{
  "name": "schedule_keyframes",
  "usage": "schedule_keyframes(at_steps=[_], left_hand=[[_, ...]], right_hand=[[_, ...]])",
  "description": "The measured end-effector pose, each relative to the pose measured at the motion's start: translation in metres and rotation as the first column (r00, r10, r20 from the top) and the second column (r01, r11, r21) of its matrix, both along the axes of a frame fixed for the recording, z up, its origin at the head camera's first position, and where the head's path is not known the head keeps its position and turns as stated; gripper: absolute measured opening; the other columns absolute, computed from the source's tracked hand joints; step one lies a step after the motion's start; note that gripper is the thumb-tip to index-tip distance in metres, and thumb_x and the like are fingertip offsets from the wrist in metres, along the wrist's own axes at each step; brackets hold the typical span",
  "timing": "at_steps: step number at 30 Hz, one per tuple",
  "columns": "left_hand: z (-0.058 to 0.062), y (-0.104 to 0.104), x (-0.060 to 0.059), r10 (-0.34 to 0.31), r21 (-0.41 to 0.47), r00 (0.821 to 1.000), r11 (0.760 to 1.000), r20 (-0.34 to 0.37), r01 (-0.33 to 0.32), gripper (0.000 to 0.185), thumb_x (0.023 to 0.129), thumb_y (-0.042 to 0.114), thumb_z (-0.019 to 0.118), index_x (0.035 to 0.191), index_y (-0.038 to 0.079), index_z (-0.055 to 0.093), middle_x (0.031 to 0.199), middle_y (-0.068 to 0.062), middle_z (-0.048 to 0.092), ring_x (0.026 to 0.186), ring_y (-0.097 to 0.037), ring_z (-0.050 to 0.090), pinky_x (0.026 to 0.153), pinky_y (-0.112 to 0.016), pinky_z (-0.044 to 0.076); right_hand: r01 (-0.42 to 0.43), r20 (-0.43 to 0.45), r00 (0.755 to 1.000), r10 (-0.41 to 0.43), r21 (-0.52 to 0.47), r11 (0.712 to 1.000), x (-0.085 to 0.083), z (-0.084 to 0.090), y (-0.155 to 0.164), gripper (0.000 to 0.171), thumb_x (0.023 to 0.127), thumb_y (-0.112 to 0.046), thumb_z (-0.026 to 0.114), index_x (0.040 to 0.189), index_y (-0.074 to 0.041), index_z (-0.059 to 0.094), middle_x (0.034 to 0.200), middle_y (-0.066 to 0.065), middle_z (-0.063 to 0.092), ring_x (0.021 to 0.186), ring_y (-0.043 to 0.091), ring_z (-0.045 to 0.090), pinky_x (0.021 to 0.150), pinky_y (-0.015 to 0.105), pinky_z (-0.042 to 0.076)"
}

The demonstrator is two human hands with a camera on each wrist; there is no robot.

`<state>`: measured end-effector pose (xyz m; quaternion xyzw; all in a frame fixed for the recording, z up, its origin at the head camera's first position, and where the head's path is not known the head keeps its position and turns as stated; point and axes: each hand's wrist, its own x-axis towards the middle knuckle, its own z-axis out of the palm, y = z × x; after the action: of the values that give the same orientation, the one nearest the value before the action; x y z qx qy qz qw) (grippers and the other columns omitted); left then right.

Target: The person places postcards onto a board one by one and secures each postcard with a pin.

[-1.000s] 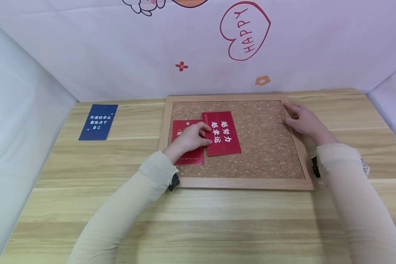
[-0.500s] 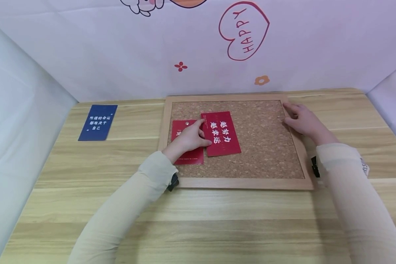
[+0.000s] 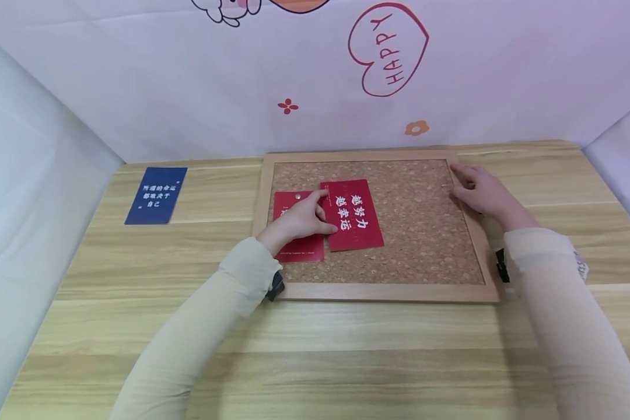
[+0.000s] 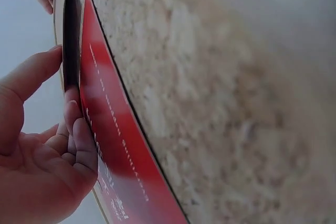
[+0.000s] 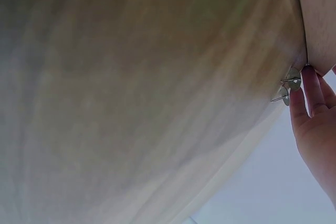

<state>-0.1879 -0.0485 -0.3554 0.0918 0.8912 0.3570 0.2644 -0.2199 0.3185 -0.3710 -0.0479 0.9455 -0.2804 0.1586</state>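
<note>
Cards come first: we count two red cards on the cork board [image 3: 415,233] and one blue card [image 3: 156,195] on the tabletop [image 3: 315,350], well to the left of our left hand [image 3: 299,220]. The larger red card [image 3: 354,216] carries white characters and lies tilted, overlapping the smaller red card [image 3: 294,252], which has one pin [image 3: 297,197] through its top just above our fingers. Our left hand pinches the larger card's left edge, thumb under, fingers curled on top. Our right hand [image 3: 480,189] rests on the board's right frame; beside its fingertips we count three thumbtacks [image 5: 290,84]. Whether it holds them, we cannot tell.
</note>
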Motion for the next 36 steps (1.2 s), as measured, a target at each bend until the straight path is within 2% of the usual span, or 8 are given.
schedule_keyframes(at_steps=[11,16,21,25,27,29,32,36], left_hand=[[0.004,0.001,0.000,-0.032,-0.028,0.999,0.999,-0.006,0.032,0.086,0.084,0.024,0.072,0.152,0.014,0.021,0.101,-0.007,0.056,0.088,-0.016,0.051,0.079,-0.027,0.045],[0.006,0.002,-0.001,-0.097,-0.087,0.995,0.992,-0.009,0.096,0.084,0.086,0.024,0.070,0.153,0.015,0.021,0.092,-0.004,0.054,0.080,-0.014,0.048,0.075,-0.026,0.041],[0.010,0.007,-0.001,-0.181,-0.175,0.983,0.969,-0.008,0.177,0.079,0.088,0.025,0.065,0.153,0.015,0.021,0.087,-0.006,0.053,0.072,-0.014,0.043,0.076,-0.027,0.040],[0.009,0.011,0.001,-0.202,-0.225,0.979,0.955,-0.024,0.192,0.073,0.092,0.029,0.061,0.153,0.015,0.023,0.113,-0.015,0.058,0.088,-0.017,0.049,0.089,-0.030,0.045],[0.008,0.013,0.001,-0.198,-0.237,0.980,0.954,-0.033,0.185,0.071,0.093,0.033,0.060,0.152,0.015,0.024,0.131,-0.016,0.052,0.104,-0.019,0.050,0.098,-0.033,0.045],[0.007,0.014,0.002,-0.195,-0.242,0.980,0.953,-0.038,0.180,0.071,0.093,0.034,0.060,0.152,0.015,0.025,0.142,-0.017,0.046,0.119,-0.023,0.048,0.105,-0.036,0.044],[0.006,0.016,0.002,-0.187,-0.250,0.981,0.953,-0.042,0.171,0.073,0.092,0.035,0.062,0.152,0.015,0.026,0.149,-0.016,0.039,0.130,-0.025,0.043,0.110,-0.039,0.040],[0.006,0.017,0.001,-0.177,-0.260,0.983,0.952,-0.043,0.160,0.074,0.091,0.034,0.064,0.152,0.016,0.027,0.149,-0.014,0.039,0.133,-0.026,0.041,0.110,-0.040,0.040]], right_hand=[[-0.007,-0.005,1.000,0.007,-0.005,1.000,-0.001,-0.001,0.001,0.065,0.100,-0.031,0.038,0.154,-0.007,0.010,0.154,0.035,0.009,0.135,0.055,0.022,0.108,0.066,0.022],[-0.013,-0.012,1.000,0.013,0.000,1.000,-0.001,-0.001,0.001,0.064,0.100,-0.030,0.038,0.153,-0.007,0.011,0.153,0.035,0.011,0.134,0.055,0.023,0.108,0.066,0.023],[-0.026,-0.028,0.999,0.026,0.001,1.000,-0.001,0.000,0.000,0.064,0.099,-0.027,0.039,0.153,-0.004,0.012,0.153,0.034,0.014,0.134,0.055,0.023,0.108,0.066,0.023],[-0.028,-0.031,0.999,0.028,-0.002,1.000,-0.001,0.000,0.000,0.064,0.099,-0.026,0.039,0.153,-0.003,0.012,0.153,0.035,0.014,0.134,0.056,0.023,0.108,0.066,0.022],[-0.028,-0.030,0.999,0.028,-0.005,1.000,-0.001,0.000,0.000,0.064,0.099,-0.027,0.039,0.153,-0.003,0.012,0.153,0.035,0.014,0.134,0.056,0.023,0.108,0.066,0.022],[-0.028,-0.028,0.999,0.028,-0.010,1.000,-0.001,0.000,0.000,0.064,0.099,-0.027,0.039,0.153,-0.003,0.011,0.153,0.034,0.014,0.135,0.056,0.023,0.108,0.066,0.022],[-0.027,-0.023,0.999,0.027,-0.013,1.000,-0.001,0.000,0.000,0.064,0.100,-0.027,0.039,0.153,-0.004,0.011,0.154,0.033,0.013,0.135,0.056,0.023,0.108,0.066,0.022],[-0.026,-0.019,0.999,0.026,-0.016,1.000,-0.001,0.001,-0.001,0.064,0.100,-0.026,0.039,0.153,-0.003,0.010,0.154,0.033,0.012,0.135,0.056,0.023,0.108,0.066,0.023]])
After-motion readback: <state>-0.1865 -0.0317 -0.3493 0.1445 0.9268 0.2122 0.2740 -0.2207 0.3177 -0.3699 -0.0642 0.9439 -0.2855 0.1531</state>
